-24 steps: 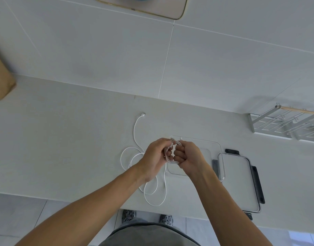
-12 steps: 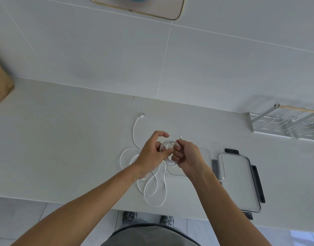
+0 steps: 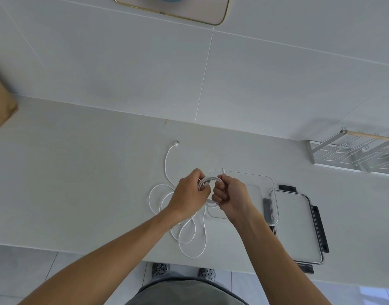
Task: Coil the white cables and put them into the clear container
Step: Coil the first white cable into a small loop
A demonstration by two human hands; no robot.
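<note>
A small coil of white cable (image 3: 210, 179) hangs between my two hands above the counter. My left hand (image 3: 190, 192) pinches the coil's left side, fingers curled. My right hand (image 3: 230, 194) grips its right side in a fist, and a plug end (image 3: 222, 170) sticks up above that fist. More white cable (image 3: 190, 236) lies in loose loops on the counter under my left wrist, its connector end (image 3: 177, 142) lying farther back. The clear container (image 3: 266, 179) stands open just right of my hands, partly hidden by my right hand.
The container's lid (image 3: 299, 227) with black clips lies to the right, near the counter's front edge. A metal rack (image 3: 354, 155) stands at the far right. A brown object (image 3: 2, 106) sits at the far left. A tiled wall rises behind the counter.
My left hand opened its fingers half a second ago, then closed again on the coil. The coil between my hands looks slightly bigger, and the plug end stands above my right fist.
</note>
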